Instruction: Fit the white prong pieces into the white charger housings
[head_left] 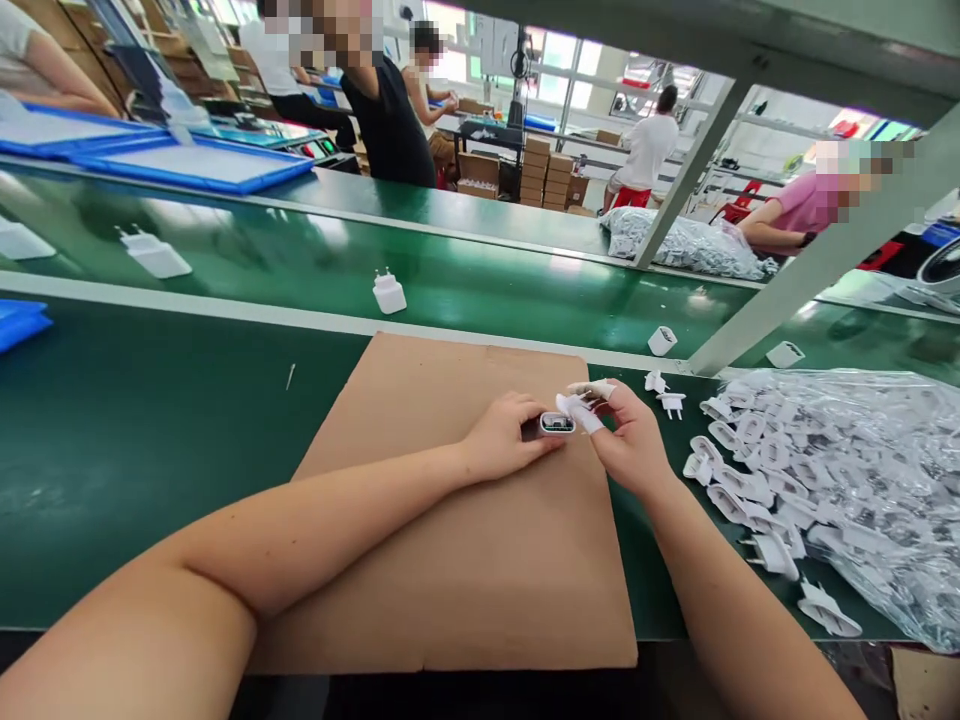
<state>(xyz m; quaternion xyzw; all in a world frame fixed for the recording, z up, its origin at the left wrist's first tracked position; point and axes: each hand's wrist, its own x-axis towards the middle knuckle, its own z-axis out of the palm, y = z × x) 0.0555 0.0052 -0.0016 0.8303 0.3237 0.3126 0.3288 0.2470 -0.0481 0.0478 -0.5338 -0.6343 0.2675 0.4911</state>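
Observation:
Over the cardboard sheet, my left hand is closed around a white charger housing, whose open end shows dark parts inside. Just to its right, my right hand, with white covers on its thumb and a finger, pinches a white plug cap with metal pins. The cap is close to the housing's open end; whether they touch is hard to tell. Two loose plug caps lie right of my right hand, near a large heap of white plug caps in clear plastic.
Behind the cardboard runs a green conveyor carrying a white charger and more white pieces. A slanted metal post rises at the right. Blue trays lie at the back left. Several people are beyond the conveyor.

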